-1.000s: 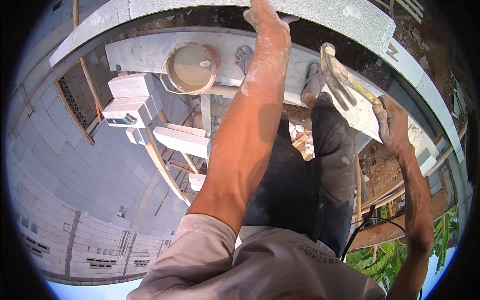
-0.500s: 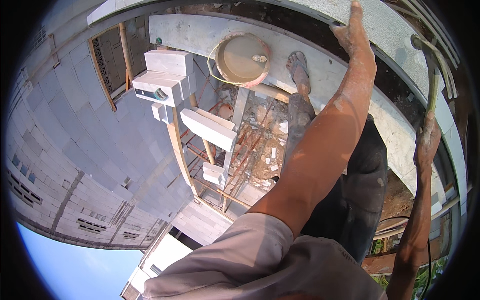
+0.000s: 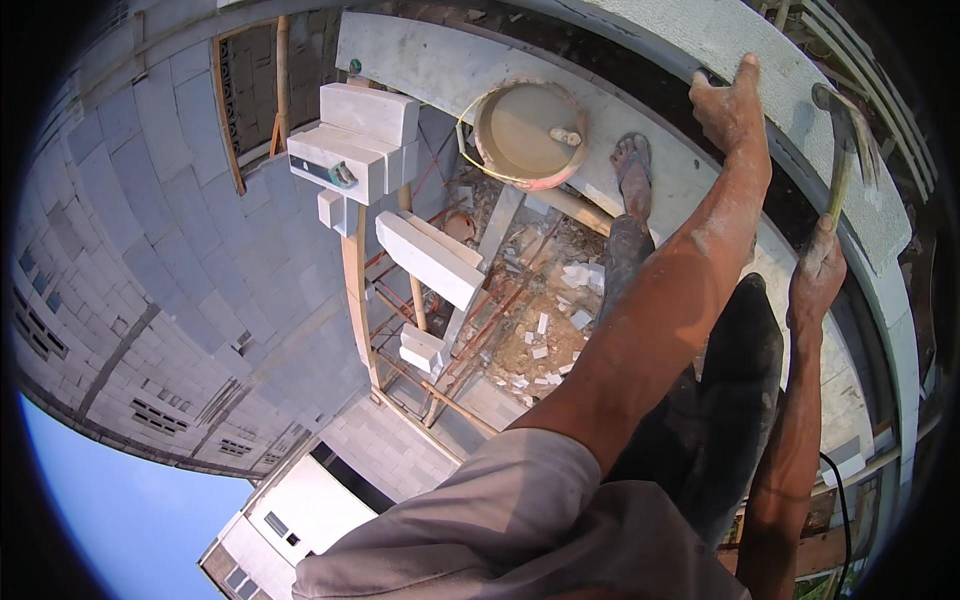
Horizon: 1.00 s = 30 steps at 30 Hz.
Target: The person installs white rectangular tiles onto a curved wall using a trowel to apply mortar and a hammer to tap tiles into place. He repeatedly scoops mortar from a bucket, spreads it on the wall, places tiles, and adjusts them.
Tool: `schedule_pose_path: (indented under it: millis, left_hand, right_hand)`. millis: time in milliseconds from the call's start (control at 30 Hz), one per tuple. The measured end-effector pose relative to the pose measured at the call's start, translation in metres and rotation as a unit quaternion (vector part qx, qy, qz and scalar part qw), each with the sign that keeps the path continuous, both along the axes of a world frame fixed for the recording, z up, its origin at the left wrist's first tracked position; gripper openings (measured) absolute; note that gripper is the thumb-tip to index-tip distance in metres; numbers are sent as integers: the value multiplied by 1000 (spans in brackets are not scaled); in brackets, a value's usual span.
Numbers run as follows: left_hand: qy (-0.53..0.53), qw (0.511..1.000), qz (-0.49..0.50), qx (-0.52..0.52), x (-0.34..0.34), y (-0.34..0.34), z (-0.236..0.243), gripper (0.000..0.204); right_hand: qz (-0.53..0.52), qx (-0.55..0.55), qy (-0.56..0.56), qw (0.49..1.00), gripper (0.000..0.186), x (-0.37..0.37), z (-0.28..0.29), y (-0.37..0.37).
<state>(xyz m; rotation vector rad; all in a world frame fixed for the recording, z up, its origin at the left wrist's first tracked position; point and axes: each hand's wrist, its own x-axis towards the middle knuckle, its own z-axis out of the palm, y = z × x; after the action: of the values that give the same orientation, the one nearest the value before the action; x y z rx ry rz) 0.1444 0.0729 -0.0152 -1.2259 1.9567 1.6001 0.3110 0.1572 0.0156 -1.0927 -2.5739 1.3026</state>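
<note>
My left hand (image 3: 732, 108) is dusty and grips the inner edge of a long pale block course (image 3: 680, 50), its thumb on the rough top face and its fingers curled at the side. In my right hand (image 3: 818, 272) is the handle of a hammer (image 3: 843, 175). The hammer's head rises over the pale course, to the right of my left hand. Blurred edges show around the head.
A bucket (image 3: 530, 130) of grey slurry stands on a pale plank (image 3: 430, 60) beside my sandalled foot (image 3: 632, 165). White blocks (image 3: 430, 260) rest on bamboo scaffolding left of it. Rubble (image 3: 540, 340) lies far below. A block wall (image 3: 180, 250) rises at left.
The view has shifted. My right hand and the hammer have moved up and left, closer to my left hand. My left hand's fingers have curled more at the block edge.
</note>
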Motion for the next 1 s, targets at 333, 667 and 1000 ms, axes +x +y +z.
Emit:
schedule_pose_path:
  millis: [333,667,1000]
  left_hand:
    - [112,973,-88,-183,5,-14,34,71]
    - [467,308,-775,-295,-15,47,-1,67]
    - [387,351,-814,-252,-21,48,0,68]
  right_hand:
    - [40,-155,-134,978,54,146,10,37]
    - [-551,-489,27,676,35,230,-54,62]
    - [-610,-488,293,551,22,139,-77,124]
